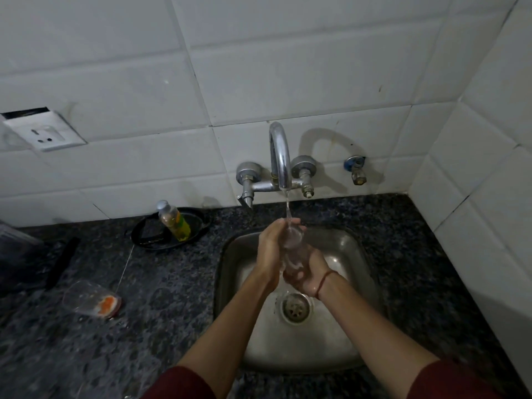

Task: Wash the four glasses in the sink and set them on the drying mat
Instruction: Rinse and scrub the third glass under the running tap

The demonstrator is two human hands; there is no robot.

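We see a black dish [198, 223] on the bench [172, 283] carrying a tilted soap bottle [174, 221]. Nearer us, a clear container [89, 298] lies on its side with something orange inside. Over the steel sink [354, 254], the glass [293, 246] sits under the tap's [280, 156] stream. The left hand [269, 246] curls its fingers round the upper part, and the right hand [306, 279] grips the base.

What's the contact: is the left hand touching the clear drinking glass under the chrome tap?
Touching. The head view shows the left hand curled round the clear drinking glass near its rim, with no gap.
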